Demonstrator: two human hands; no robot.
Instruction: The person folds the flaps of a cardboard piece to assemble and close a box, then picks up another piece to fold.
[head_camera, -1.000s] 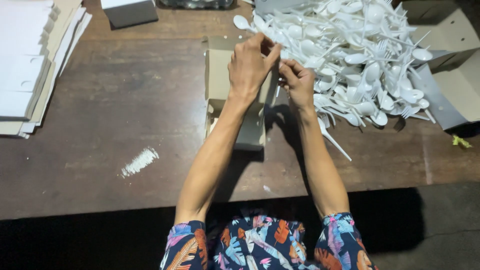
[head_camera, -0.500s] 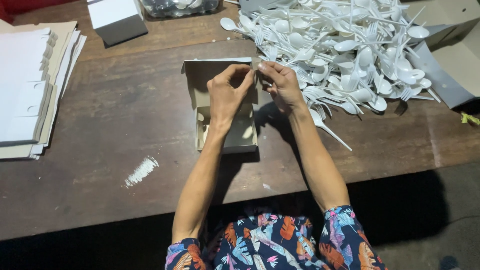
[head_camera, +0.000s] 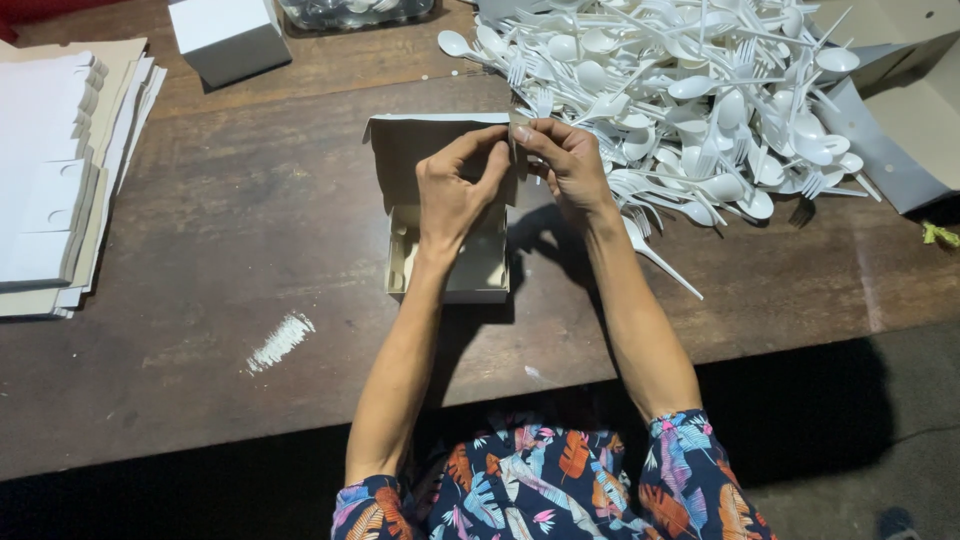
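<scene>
i see the left hand (head_camera: 455, 195) and right hand (head_camera: 568, 165) close together, both pinching the right corner of the lid of the small cardboard box (head_camera: 446, 262), which lies open on the table (head_camera: 250, 250) just under the left wrist. half a second ago the grip was the same, only slightly lower. the heap of white plastic cutlery (head_camera: 700, 100) lies just beyond the right hand.

Small open cardboard box (head_camera: 447, 265), pale beige, resting upright near the table's middle toward the front edge, lid flap raised, pinched at its top right corner.
</scene>
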